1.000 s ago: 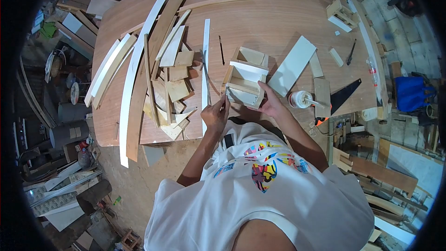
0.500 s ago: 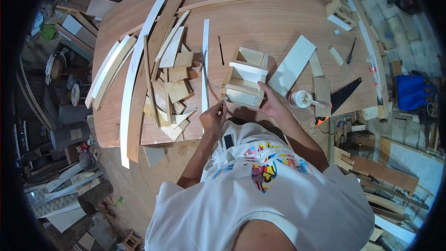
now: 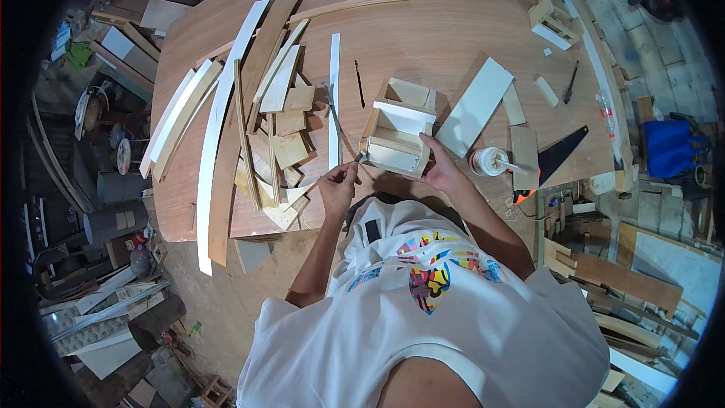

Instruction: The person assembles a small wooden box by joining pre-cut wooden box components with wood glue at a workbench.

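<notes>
A small wooden box [image 3: 393, 159] with white-faced boards and two open compartments rests at the table's near edge. My right hand [image 3: 439, 165] grips its right side, thumb at the upper rim and fingers along the outer wall. Just off the box's lower left corner is my left hand [image 3: 339, 184], its fingers pinched around a small, thin, dark-looking object [image 3: 359, 157] whose kind I cannot make out. To the right of the box stands an open white tub [image 3: 487, 161] with a light-coloured stick in it.
Strips and offcuts of wood [image 3: 287, 147] cover the table's left side. A white board [image 3: 476, 106] lies right of the box, near a handsaw [image 3: 563, 156]. Another small wooden frame [image 3: 555, 23] sits at the far right, with a dark slim tool [image 3: 572, 83] below it.
My left hand has drawn back slightly leftward from the box's corner, and the thin object in its fingers now shows. My right hand and the box stay nearly still.
</notes>
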Tool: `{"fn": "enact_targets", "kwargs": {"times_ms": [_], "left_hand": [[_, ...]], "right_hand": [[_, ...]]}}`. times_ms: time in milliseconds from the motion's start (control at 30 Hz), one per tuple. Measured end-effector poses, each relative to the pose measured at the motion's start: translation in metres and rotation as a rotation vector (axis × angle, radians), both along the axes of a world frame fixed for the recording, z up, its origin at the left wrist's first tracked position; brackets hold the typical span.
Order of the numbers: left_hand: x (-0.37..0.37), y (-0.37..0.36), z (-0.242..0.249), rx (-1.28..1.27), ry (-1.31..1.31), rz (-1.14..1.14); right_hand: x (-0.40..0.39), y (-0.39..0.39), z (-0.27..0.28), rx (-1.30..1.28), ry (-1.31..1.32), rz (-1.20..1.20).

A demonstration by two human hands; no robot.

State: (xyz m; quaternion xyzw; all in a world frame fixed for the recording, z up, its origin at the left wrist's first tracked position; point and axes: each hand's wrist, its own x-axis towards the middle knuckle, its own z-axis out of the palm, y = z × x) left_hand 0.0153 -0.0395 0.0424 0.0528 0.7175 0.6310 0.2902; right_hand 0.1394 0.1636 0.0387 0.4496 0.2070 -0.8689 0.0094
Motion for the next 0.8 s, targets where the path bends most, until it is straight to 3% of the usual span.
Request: {"fn": "enact_targets", "kwargs": {"times_ms": [167,433,800], "left_hand": [[0.004,0.008,0.003,-0.004,0.062,-0.003],[0.009,0.017,0.006,-0.302,0.716,-0.085],[0.007,0.027,0.019,-0.374,1.011,-0.088]], "right_hand": [[0.0,0.0,0.001,0.0,0.003,0.005],[-0.001,-0.002,0.006,-0.009,0.031,-0.012],[-0.003,0.002,0.001,-0.017,0.018,0.008]]}}
